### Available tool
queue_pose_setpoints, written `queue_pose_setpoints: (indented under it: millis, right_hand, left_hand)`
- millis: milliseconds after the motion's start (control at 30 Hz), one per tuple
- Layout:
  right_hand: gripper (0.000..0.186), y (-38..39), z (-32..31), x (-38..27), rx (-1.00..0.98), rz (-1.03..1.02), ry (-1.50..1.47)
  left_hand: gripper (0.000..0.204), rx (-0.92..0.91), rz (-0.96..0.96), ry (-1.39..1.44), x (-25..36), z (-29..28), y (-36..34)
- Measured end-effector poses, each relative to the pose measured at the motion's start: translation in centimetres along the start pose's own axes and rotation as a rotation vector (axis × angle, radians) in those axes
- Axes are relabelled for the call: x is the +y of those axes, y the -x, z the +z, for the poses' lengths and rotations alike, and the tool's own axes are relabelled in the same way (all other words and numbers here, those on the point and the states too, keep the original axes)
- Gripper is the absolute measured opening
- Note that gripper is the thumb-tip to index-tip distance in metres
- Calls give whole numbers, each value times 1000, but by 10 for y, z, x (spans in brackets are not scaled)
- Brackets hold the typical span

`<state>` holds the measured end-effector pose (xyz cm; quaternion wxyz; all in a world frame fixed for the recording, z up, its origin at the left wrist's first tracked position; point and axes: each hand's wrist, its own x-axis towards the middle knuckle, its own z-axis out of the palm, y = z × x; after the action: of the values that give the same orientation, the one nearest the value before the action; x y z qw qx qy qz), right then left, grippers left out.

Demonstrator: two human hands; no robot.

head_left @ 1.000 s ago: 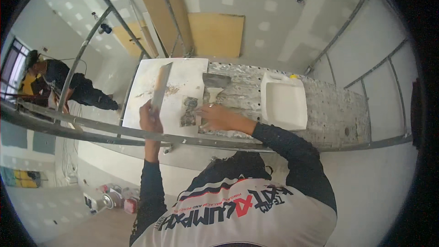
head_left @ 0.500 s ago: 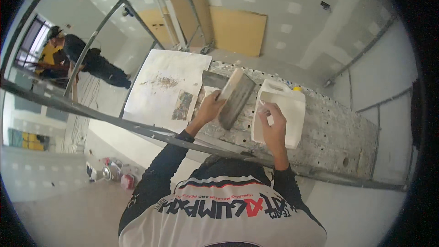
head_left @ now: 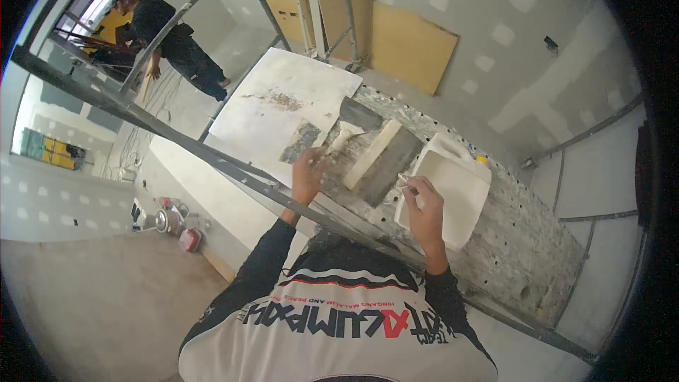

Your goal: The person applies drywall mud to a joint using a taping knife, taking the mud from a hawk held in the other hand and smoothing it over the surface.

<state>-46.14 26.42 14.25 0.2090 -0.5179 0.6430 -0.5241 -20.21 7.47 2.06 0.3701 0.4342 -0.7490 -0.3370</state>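
A plastering trowel [head_left: 376, 157] with a long pale handle lies on the stained scaffold platform [head_left: 520, 240]. My left hand [head_left: 308, 178] is just left of it, off its handle, with the fingers apart and slightly blurred. At the near left rim of a cut-open white plastic jug [head_left: 483, 194] with a yellow cap, my right hand [head_left: 426, 211] has thumb and fingers pinched together. A small whitish bit shows at its fingertips, too small to name. Beyond my left hand are a crumpled whitish lump [head_left: 345, 136] and a flat grey blade [head_left: 362, 114].
A white board [head_left: 283, 85] with crumbs and a mottled rectangular piece [head_left: 302, 140] lies left of the trowel. A metal scaffold rail [head_left: 212, 159] crosses before my arms. Another person [head_left: 173, 39] stands far left. Yellowish boards [head_left: 414, 46] lean against the far wall.
My left hand has let go of the trowel and drawn back left; the trowel now rests on the platform. My right hand stays pinched by the jug. The whole view has turned somewhat.
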Motion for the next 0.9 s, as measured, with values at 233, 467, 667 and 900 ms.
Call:
queue_pose_setpoints:
  millis: [233, 467, 667, 900]
  right_hand:
    - [16, -4, 59, -20, -22, 25, 2]
    - [20, -22, 100, -41, -191, -76, 97]
    - [24, -35, 122, -45, -303, 36, 114]
    - [44, -50, 141, -39, -324, -2, 167]
  left_hand:
    - [70, 231, -38, -710, -29, -57, 5]
    - [78, 179, -160, -618, -30, -58, -12]
    - [54, 112, -228, -111, -54, -78, -19]
    - [37, 125, -433, 701, -38, -125, -26]
